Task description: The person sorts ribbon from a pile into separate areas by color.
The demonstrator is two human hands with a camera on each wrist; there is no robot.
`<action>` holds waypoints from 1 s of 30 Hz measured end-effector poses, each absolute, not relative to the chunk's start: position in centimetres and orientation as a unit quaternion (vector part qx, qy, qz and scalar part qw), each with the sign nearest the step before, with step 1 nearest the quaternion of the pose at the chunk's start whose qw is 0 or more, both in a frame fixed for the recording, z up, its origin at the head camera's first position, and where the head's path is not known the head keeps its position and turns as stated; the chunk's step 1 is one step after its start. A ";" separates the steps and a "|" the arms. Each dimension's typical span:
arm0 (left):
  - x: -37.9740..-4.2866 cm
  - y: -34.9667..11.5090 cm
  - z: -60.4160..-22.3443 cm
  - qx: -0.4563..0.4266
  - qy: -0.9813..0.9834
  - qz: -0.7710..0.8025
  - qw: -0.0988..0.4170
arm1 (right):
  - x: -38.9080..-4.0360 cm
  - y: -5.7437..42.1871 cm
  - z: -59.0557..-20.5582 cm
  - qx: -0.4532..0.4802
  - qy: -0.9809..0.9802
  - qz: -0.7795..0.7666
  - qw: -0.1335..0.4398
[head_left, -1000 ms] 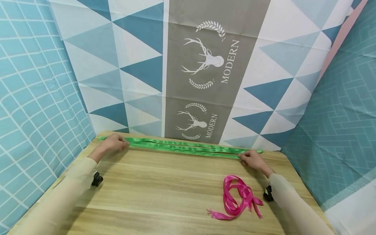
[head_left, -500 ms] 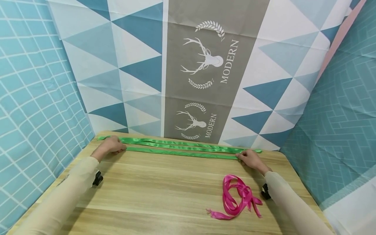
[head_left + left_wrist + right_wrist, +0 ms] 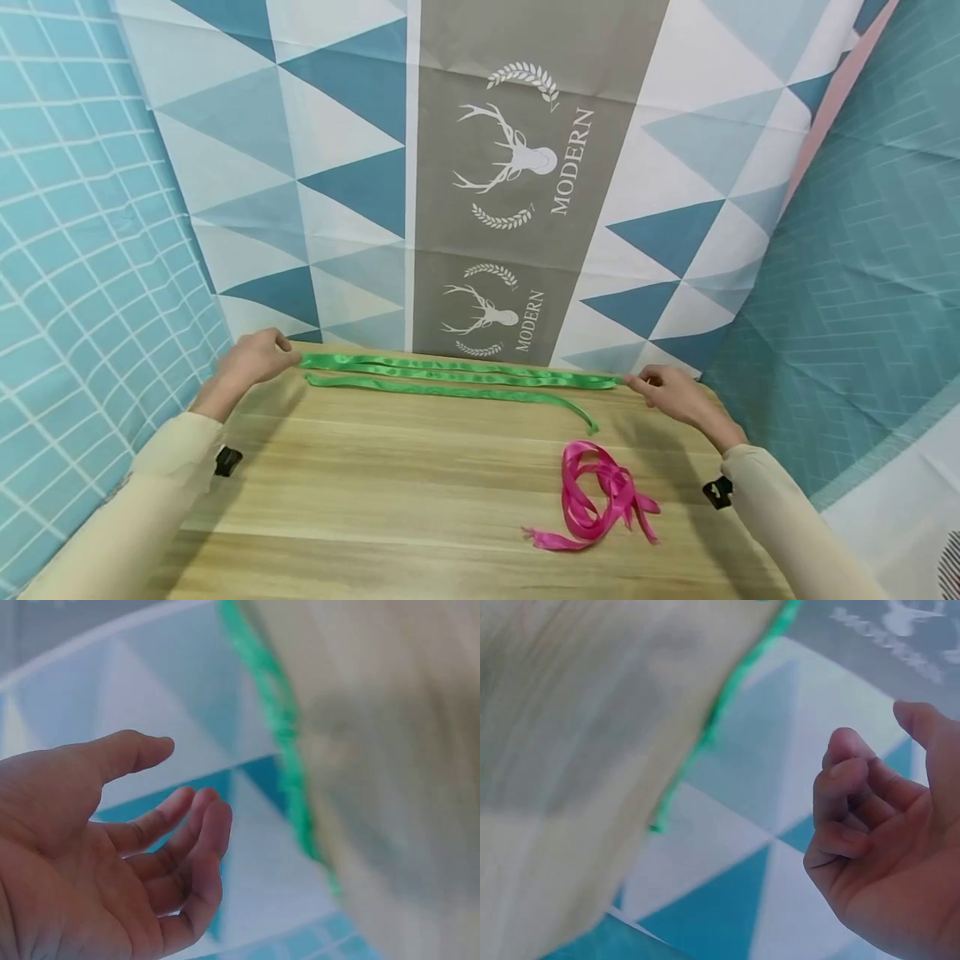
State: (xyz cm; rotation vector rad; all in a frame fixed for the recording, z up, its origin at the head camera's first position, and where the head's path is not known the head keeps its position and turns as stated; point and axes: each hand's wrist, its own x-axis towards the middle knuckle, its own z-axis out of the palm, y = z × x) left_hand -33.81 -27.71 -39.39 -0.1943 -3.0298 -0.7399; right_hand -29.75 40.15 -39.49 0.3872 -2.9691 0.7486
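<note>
Green satin ribbon (image 3: 450,374) lies in long strands along the table's back edge. A separate green strand (image 3: 420,387) runs in front, its right end curving toward me. Above the left ends hovers my left hand (image 3: 258,358), thumb and loosely bent fingers apart with nothing between them in the left wrist view. Near the right ends is my right hand (image 3: 675,396); the right wrist view has its thumb clear of the curled-in fingers, and they hold nothing. Both wrist views show the ribbon apart from the hands. A pink ribbon (image 3: 577,500) lies loosely coiled at the front right.
The wooden table (image 3: 360,475) ends at a patterned cloth (image 3: 360,208) hanging behind it. Blue checked cloth (image 3: 90,208) borders the left side, and teal cloth (image 3: 862,275) the right. A black wrist camera (image 3: 227,461) sits at the left cuff, another (image 3: 717,492) at the right.
Both hands have let go of the front green strand, which now lies lower with its right end bent forward. They have lifted and spread outward. The head view has shifted slightly.
</note>
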 end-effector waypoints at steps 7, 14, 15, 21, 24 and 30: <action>-29.1 -23.8 -36.4 -0.096 -0.966 -0.233 0.060 | -25.4 38.4 -37.8 0.187 -0.958 0.218 0.023; -25.8 -19.3 -36.2 -0.170 -0.949 -0.262 0.046 | -22.3 34.9 -38.8 0.297 -0.926 0.221 -0.077; -25.5 -18.8 -36.5 -0.178 -0.948 -0.261 0.040 | -22.1 34.4 -39.1 0.299 -0.925 0.216 -0.089; -25.0 -16.4 -38.6 -0.234 -0.933 -0.274 -0.005 | -23.3 33.0 -40.8 0.224 -0.957 0.175 -0.051; -26.1 -16.0 -39.6 -0.252 -0.931 -0.265 -0.014 | -25.7 32.8 -41.9 0.146 -0.978 0.149 -0.018; -28.7 -16.5 -42.2 -0.236 -0.954 -0.183 -0.009 | -29.5 32.7 -45.1 0.109 -0.987 0.121 -0.008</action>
